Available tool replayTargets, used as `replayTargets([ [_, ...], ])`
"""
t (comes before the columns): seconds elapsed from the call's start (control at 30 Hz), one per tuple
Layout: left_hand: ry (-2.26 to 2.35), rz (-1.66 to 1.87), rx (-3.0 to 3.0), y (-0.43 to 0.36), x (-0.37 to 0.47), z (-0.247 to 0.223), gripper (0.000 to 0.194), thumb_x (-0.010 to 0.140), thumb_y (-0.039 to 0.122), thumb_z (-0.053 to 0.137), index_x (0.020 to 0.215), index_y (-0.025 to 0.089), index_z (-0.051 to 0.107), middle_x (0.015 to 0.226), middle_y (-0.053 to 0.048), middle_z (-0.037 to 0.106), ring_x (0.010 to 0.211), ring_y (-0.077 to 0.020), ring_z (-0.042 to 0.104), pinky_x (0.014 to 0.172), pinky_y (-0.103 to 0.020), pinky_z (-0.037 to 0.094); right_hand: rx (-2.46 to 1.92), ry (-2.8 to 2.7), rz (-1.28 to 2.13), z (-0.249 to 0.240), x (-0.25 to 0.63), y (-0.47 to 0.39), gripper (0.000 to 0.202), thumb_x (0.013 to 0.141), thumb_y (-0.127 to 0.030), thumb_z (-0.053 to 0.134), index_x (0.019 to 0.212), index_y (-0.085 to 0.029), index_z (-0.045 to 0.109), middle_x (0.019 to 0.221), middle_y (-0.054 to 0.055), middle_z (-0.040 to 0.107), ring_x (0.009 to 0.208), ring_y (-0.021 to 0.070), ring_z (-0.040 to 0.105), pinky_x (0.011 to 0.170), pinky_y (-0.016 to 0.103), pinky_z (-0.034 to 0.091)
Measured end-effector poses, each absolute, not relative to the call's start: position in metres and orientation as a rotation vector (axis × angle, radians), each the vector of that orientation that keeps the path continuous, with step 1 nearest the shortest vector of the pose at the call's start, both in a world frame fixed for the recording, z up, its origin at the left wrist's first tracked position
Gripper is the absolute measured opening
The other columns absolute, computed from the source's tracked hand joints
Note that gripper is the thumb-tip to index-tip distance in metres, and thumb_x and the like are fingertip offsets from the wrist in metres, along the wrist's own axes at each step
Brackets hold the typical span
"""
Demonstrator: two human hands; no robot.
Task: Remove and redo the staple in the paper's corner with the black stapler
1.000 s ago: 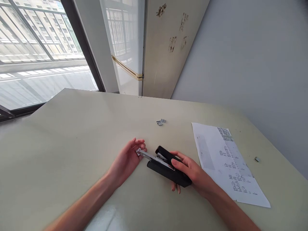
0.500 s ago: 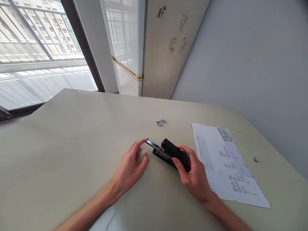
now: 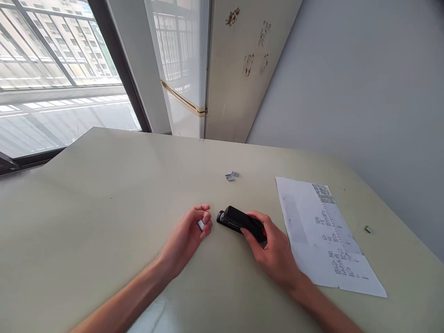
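Observation:
My right hand is wrapped round the rear of a black stapler, thumb on the near side and fingers on the far side. The stapler rests on the table with its front end pointing left. Just left of that front end, my left hand has its fingers curled in, apart from the stapler. A small silvery piece, which looks like a strip of staples, shows between those fingers; most of it is hidden. Beyond the stapler lies a small heap of staple strips.
A printed sheet of paper lies to the right of the stapler. Farther right is another small metallic piece. The pale table runs back toward a fridge, with a wall along the right.
The stapler's metal staple tray, which stuck out toward my left index finger, has gone in under the top arm. My left finger has left it and curled. The stapler has shifted slightly left.

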State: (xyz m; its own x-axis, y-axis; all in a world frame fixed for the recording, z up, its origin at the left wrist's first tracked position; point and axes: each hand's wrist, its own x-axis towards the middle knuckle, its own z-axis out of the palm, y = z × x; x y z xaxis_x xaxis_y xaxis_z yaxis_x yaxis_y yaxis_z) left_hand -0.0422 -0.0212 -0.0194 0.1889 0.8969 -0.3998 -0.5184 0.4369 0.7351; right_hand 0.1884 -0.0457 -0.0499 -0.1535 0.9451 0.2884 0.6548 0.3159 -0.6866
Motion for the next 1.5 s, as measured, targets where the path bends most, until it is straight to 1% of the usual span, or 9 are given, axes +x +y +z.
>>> replayTargets([
  [0.17,0.692,1.054,0.321,-0.029,-0.032,-0.024,0.016,0.094,0.028,0.065,0.094,0.015,0.074,0.092,-0.007,0.066,0.085,-0.0160,0.061,0.083,-0.029,0.053,-1.124,-1.997,0.339,-0.040,0.190,-0.046,0.043,0.097,-0.026,0.065,0.139,-0.032,0.053,0.144,0.012,0.058,0.137,0.0309,0.056,0.106,0.052,0.056],
  [0.37,0.636,0.861,0.465,-0.051,-0.015,-0.023,0.037,0.100,0.051,0.059,0.107,0.019,0.077,0.121,-0.013,0.073,0.116,-0.0297,0.065,0.103,-0.044,0.049,-0.941,-2.205,0.166,-0.037,0.185,-0.051,0.036,0.091,-0.027,0.075,0.126,-0.034,0.066,0.154,0.010,0.048,0.148,0.0377,0.043,0.113,0.063,0.049],
  [0.5,0.611,0.761,0.500,-0.056,-0.012,-0.021,0.047,0.099,0.061,0.057,0.117,0.022,0.076,0.129,-0.014,0.072,0.128,-0.0325,0.062,0.106,-0.044,0.047,-0.907,-2.271,0.068,-0.039,0.182,-0.051,0.029,0.091,-0.032,0.078,0.119,-0.030,0.071,0.157,0.012,0.047,0.149,0.0374,0.041,0.118,0.068,0.042],
  [0.8,0.575,0.775,0.487,-0.050,-0.013,-0.028,0.042,0.101,0.055,0.058,0.114,0.021,0.078,0.128,-0.012,0.073,0.126,-0.0304,0.063,0.114,-0.045,0.043,-0.884,-2.182,0.037,-0.027,0.185,-0.046,0.015,0.098,-0.032,0.071,0.111,-0.025,0.072,0.140,0.012,0.065,0.144,0.0300,0.051,0.120,0.060,0.043],
  [0.97,0.607,0.731,0.500,-0.042,-0.016,-0.029,0.041,0.099,0.054,0.061,0.109,0.018,0.080,0.119,-0.013,0.075,0.113,-0.0290,0.067,0.108,-0.043,0.048,-1.277,-1.838,0.071,-0.010,0.240,-0.042,0.014,0.100,-0.037,0.067,0.111,-0.031,0.073,0.143,0.009,0.061,0.138,0.0310,0.057,0.113,0.058,0.049],
  [1.1,0.612,0.705,0.500,-0.039,-0.017,-0.030,0.038,0.099,0.052,0.062,0.102,0.017,0.079,0.103,-0.011,0.073,0.092,-0.0229,0.066,0.089,-0.036,0.053,-1.705,-1.566,-0.105,-0.021,0.339,-0.048,0.024,0.098,-0.050,0.064,0.108,-0.029,0.073,0.139,0.009,0.064,0.132,0.0325,0.059,0.101,0.054,0.054],
  [1.27,0.622,0.701,0.476,-0.036,-0.017,-0.030,0.037,0.100,0.049,0.062,0.101,0.015,0.077,0.095,-0.009,0.067,0.084,-0.0195,0.060,0.081,-0.033,0.052,-2.058,-1.421,-0.300,-0.067,0.458,-0.066,0.050,0.096,-0.066,0.052,0.103,-0.021,0.072,0.136,0.017,0.064,0.130,0.0389,0.055,0.110,0.060,0.042],
  [1.37,0.631,0.689,0.476,-0.035,-0.017,-0.030,0.035,0.101,0.046,0.062,0.101,0.014,0.076,0.094,-0.009,0.065,0.084,-0.0188,0.058,0.081,-0.032,0.051,-2.176,-1.395,-0.298,-0.087,0.485,-0.072,0.058,0.096,-0.071,0.045,0.104,-0.020,0.072,0.136,0.018,0.063,0.129,0.0408,0.055,0.111,0.061,0.039],
  [1.5,0.620,0.680,0.488,-0.035,-0.018,-0.032,0.035,0.102,0.046,0.061,0.102,0.014,0.075,0.093,-0.008,0.064,0.084,-0.0185,0.057,0.081,-0.033,0.050,-2.134,-1.361,-0.223,-0.080,0.458,-0.071,0.055,0.094,-0.066,0.054,0.117,-0.018,0.069,0.136,0.019,0.062,0.132,0.0397,0.055,0.108,0.057,0.044],
])
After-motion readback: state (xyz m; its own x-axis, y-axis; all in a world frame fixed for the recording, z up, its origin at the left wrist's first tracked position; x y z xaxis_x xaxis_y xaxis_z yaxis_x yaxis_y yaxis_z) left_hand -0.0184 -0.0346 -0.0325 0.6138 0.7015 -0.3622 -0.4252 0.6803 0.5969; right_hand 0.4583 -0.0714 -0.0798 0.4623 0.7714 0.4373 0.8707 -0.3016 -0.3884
